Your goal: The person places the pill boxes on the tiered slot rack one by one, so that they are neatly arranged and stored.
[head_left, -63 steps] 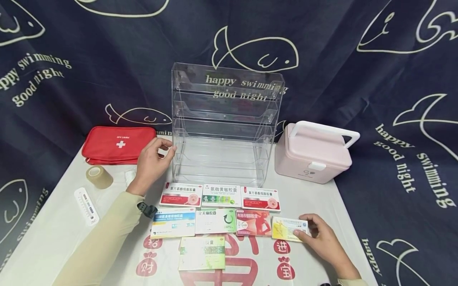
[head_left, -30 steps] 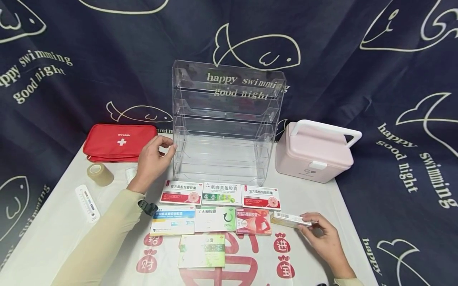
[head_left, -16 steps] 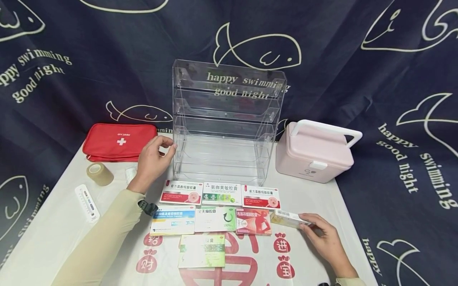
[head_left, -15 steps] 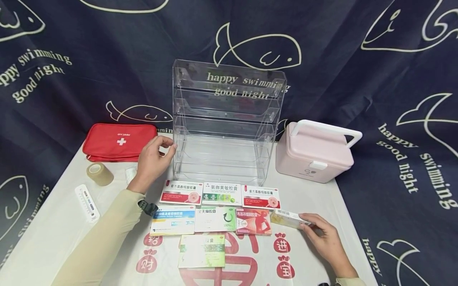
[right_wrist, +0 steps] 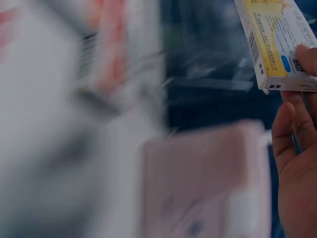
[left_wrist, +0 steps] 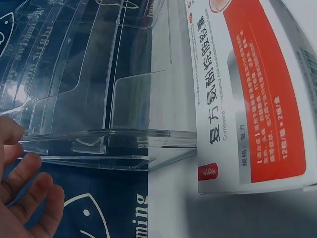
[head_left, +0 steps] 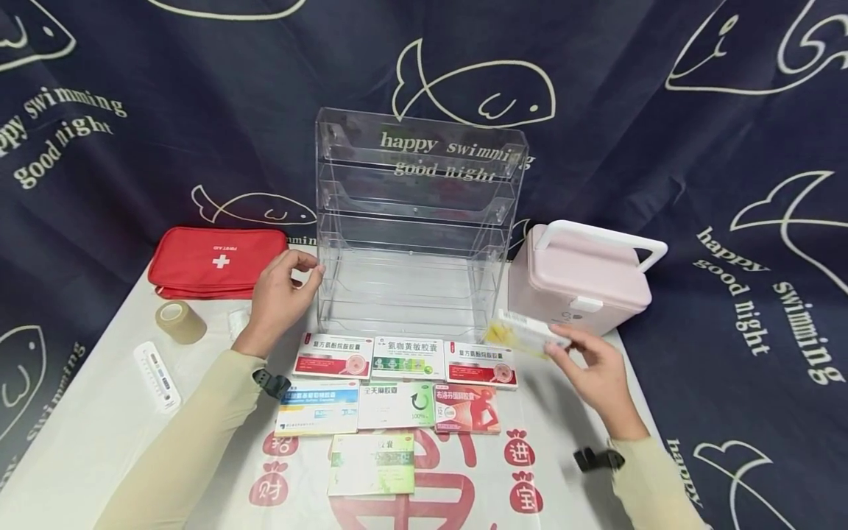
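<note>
My right hand [head_left: 596, 368] holds a yellow-and-white medicine box [head_left: 520, 333] by one end, raised off the table in front of the rack's lower right corner. In the right wrist view, thumb and fingers pinch that medicine box [right_wrist: 277, 42]. My left hand [head_left: 281, 298] is at the left side edge of a clear tiered acrylic rack [head_left: 411, 276], thumb and curled fingers pinching the edge. The left wrist view shows the left hand [left_wrist: 25, 193] at the rack's side panel [left_wrist: 99, 134]. A red-and-white medicine box [head_left: 480, 364] lies below the held one.
More medicine boxes lie in rows: red-white [head_left: 333, 355], green-white [head_left: 407, 358], blue-white [head_left: 318, 407], white-green [head_left: 396, 405], red [head_left: 467, 408], light green [head_left: 371, 464]. A pink case [head_left: 576, 280] stands right. At left are a red first-aid pouch [head_left: 215, 261], tan tape roll [head_left: 180, 322] and white test cassette [head_left: 157, 377].
The right hand has tipped the yellow-and-white medicine box up, then lifted it from beside the red box up and left toward the rack. The left hand stays at the rack's edge.
</note>
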The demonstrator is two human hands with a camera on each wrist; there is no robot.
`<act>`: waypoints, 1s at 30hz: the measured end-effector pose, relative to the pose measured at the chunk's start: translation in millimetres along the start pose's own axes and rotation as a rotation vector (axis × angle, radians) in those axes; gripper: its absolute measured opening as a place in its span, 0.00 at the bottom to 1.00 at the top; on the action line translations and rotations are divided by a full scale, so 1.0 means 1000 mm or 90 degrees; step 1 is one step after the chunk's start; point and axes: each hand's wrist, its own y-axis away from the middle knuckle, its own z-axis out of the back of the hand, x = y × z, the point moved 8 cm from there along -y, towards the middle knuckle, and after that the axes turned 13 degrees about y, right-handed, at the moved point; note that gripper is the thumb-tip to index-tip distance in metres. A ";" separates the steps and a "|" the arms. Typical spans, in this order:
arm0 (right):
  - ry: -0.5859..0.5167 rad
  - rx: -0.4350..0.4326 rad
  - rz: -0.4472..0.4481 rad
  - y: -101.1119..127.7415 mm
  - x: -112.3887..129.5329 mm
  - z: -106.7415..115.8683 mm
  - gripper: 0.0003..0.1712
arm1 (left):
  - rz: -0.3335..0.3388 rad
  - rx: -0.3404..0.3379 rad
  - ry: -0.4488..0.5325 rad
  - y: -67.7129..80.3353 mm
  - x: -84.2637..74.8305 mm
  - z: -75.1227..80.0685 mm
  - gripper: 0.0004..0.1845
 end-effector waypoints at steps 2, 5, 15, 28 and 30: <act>-0.034 -0.003 0.018 -0.031 0.013 -0.011 0.27 | -0.001 0.001 0.001 0.000 0.001 0.001 0.08; -0.091 0.006 0.057 -0.079 0.037 -0.033 0.25 | -0.003 0.001 0.004 0.000 0.003 0.004 0.08; -0.097 0.077 0.138 -0.233 0.097 -0.089 0.19 | -0.030 0.008 0.001 -0.002 0.002 0.003 0.07; 0.005 0.144 0.048 -0.321 0.117 -0.131 0.16 | -0.033 0.012 -0.005 -0.006 -0.002 0.000 0.05; 0.005 0.152 0.038 -0.324 0.121 -0.136 0.17 | -0.032 0.011 -0.007 -0.006 -0.003 0.001 0.05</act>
